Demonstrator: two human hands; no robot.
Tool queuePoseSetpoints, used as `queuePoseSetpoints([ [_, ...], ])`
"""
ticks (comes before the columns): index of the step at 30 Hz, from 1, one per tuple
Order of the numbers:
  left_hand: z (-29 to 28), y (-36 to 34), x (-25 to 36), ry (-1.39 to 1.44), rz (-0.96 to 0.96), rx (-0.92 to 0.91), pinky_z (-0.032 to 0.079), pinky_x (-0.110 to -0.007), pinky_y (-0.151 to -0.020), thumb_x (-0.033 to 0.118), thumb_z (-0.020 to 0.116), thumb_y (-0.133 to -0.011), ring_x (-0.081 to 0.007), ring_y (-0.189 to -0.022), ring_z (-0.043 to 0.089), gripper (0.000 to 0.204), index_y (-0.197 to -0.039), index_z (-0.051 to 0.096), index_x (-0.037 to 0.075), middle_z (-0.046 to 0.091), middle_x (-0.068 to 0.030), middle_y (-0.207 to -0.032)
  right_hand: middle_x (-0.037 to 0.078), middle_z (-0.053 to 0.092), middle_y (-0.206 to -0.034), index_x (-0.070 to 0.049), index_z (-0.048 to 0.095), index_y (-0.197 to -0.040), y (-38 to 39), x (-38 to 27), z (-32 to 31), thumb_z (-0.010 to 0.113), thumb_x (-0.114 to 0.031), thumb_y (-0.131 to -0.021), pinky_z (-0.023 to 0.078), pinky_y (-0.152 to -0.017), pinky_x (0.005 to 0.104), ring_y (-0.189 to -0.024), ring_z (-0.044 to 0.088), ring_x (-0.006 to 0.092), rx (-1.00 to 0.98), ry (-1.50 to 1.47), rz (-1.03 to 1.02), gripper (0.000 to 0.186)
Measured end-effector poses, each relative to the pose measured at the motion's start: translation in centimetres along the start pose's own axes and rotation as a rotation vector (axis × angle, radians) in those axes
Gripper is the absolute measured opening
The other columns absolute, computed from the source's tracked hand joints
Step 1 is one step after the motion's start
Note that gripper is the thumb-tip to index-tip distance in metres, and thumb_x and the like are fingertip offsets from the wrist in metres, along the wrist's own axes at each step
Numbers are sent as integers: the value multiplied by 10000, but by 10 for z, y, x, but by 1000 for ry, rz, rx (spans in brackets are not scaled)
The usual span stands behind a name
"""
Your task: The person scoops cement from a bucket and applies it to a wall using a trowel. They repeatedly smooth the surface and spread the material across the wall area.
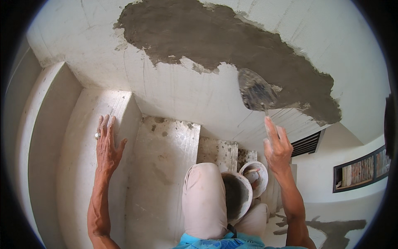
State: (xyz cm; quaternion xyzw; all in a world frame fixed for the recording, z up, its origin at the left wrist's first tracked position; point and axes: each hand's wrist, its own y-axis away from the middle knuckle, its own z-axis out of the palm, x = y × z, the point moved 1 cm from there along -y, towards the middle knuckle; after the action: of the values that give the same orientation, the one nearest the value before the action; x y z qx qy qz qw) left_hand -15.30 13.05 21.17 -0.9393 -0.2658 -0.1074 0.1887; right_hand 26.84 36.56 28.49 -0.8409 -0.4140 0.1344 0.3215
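Observation:
My right hand (278, 147) is closed round the handle of a trowel (256, 91), its index finger stretched along the handle. The rounded, mortar-smeared blade is at the lower edge of a dark grey patch of wet mortar (199, 33) on the white wall (166, 87); whether it touches the wall I cannot tell. My left hand (108, 145) lies with fingers extended on a pale step (85, 133), close to that step's edge. It holds nothing and wears a ring.
Steps descend to the right, with grey splashes on a lower tread (166, 145). Beside my knee (205, 195) stand a mortar bucket (250, 193) and a smaller white bucket (264, 178) holding a tool. A dark vent grille (306, 144) and a framed opening (360, 169) lie at right.

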Motion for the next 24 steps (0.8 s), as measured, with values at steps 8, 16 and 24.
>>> queuePoseSetpoints([
  [8,3,1,-3,-21,9,11,299,-480,-1252,107,801,-831,-336,-1551,255,822,-1551,403,119,358,-120,-1633,89,582,-957,-207,586,-1476,-32,10,27,663,87,-726,565,-663,390,-813,646,258,68,71,-25,809],
  [16,-1,2,-2,-50,-16,-17,299,-474,-1253,135,796,-846,-338,-1551,249,780,-1533,427,102,355,-137,-1628,82,582,-924,-176,586,-1474,0,17,7,637,116,-703,543,-632,403,-715,617,250,-27,32,67,826],
  [24,1,0,-6,-45,-7,-34,312,-476,-1247,172,802,-847,-343,-1559,228,787,-1530,425,74,352,-154,-1626,93,605,-979,-171,597,-1460,-52,2,21,628,121,-716,556,-661,393,-790,648,262,70,47,-79,800],
])
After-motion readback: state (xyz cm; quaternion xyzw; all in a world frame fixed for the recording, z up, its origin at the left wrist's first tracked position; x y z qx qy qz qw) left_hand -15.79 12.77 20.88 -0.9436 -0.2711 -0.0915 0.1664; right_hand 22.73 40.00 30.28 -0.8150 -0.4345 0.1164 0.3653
